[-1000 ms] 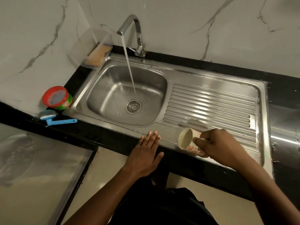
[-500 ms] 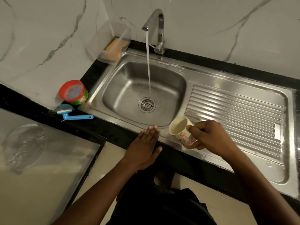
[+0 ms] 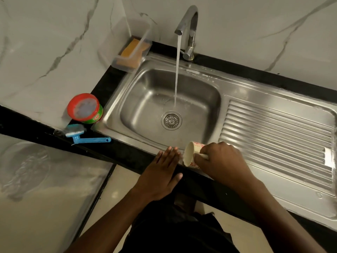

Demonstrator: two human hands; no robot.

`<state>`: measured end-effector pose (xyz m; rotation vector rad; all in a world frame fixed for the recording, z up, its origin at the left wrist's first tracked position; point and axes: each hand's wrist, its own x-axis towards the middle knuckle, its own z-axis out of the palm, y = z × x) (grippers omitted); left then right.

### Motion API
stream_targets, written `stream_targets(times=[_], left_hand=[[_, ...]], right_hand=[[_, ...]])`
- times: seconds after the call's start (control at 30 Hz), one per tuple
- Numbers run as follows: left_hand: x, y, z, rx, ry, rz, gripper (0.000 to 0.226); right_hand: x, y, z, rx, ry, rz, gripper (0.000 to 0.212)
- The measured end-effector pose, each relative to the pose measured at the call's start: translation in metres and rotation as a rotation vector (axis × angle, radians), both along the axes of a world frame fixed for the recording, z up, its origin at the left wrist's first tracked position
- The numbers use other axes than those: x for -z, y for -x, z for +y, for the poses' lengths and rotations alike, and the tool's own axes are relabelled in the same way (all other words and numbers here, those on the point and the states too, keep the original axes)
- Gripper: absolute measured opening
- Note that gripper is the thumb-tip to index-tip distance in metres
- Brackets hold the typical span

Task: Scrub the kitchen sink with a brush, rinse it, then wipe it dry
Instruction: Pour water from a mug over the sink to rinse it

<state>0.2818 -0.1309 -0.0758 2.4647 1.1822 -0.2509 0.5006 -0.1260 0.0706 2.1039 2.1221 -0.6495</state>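
Note:
Water runs from the curved tap (image 3: 187,24) into the steel sink (image 3: 138,99), landing just above the drain (image 3: 171,120). My right hand (image 3: 220,161) grips a cream cup with a red flower print (image 3: 190,152), tipped on its side with the mouth facing left, over the sink's front rim. My left hand (image 3: 160,176) rests flat with straight fingers on the black counter edge beside the cup. A blue brush (image 3: 80,136) lies on the counter left of the sink.
A red and green tub of cleaner (image 3: 84,108) stands by the sink's left rim. A clear holder with an orange sponge (image 3: 130,52) sits at the back left corner. The ribbed drainboard (image 3: 277,143) spreads to the right. A glass-topped surface (image 3: 45,179) lies lower left.
My right hand has carried the tipped cup leftward along the front rim, from the drainboard to the basin's front edge next to my left hand. The left hand stayed put.

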Motion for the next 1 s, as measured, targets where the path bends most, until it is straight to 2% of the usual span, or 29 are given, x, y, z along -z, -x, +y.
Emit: stream_targets(times=[0.1, 0.2, 0.37, 0.43, 0.7, 0.9, 1.0], left_hand=[[0.003, 0.012, 0.013, 0.054, -0.023, -0.009, 0.073], [0.003, 0.031, 0.032, 0.030, -0.031, 0.000, 0.072], [0.002, 0.072, 0.060, -0.136, -0.095, 0.079, 0.075], [0.000, 0.083, 0.065, -0.198, -0.095, 0.092, 0.075], [-0.007, 0.064, 0.028, -0.197, -0.048, 0.058, 0.078], [-0.004, 0.051, 0.018, -0.410, -0.042, 0.079, 0.082], [-0.007, 0.050, 0.027, -0.525, -0.018, 0.086, 0.083]], right_hand=[[0.005, 0.025, 0.013, -0.001, 0.021, 0.007, 0.040], [0.013, 0.028, 0.020, 0.105, 0.014, 0.095, 0.038], [0.014, -0.004, 0.022, 0.351, 0.106, 0.389, 0.038], [0.009, -0.016, 0.021, 0.400, 0.125, 0.418, 0.037], [0.003, 0.009, 0.032, 0.129, 0.042, 0.039, 0.035], [0.004, 0.082, 0.052, -0.109, -0.025, 0.060, 0.038], [0.008, 0.102, 0.061, -0.147, -0.097, 0.068, 0.037]])
